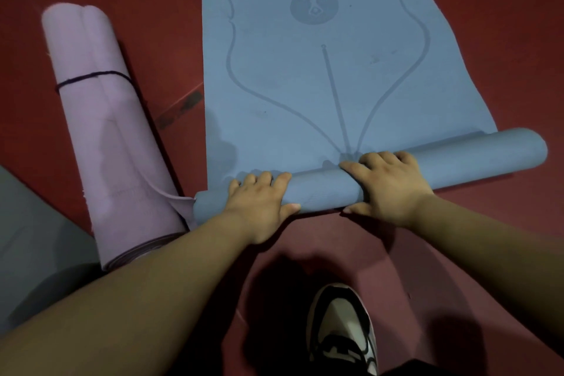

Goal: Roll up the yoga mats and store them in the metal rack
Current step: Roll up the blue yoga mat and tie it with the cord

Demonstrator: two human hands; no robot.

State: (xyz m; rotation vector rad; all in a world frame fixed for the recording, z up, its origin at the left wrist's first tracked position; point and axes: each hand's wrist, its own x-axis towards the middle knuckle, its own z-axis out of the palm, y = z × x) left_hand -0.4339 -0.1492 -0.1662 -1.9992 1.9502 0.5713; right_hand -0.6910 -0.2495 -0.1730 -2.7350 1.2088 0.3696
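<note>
Blue mat (320, 70) on floor (488, 40), only near end rolled. L hand (259, 201) & R hand (387, 186) grip the roll, fingers (265, 178) curled over it. Pink mat (113, 146) beside it is rolled & tied; rack not in view, so storing prob. all left.

Dim, slightly soft wide-angle view; dark shadows on the red floor (335, 238).

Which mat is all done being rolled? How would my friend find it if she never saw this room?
Start at the big blue mat spread on the red floor, only partly rolled. Look just left of it, where a fat roll lies. That is the pink mat: the only pink one, fully rolled, with a thin black cord tied round it.
</note>
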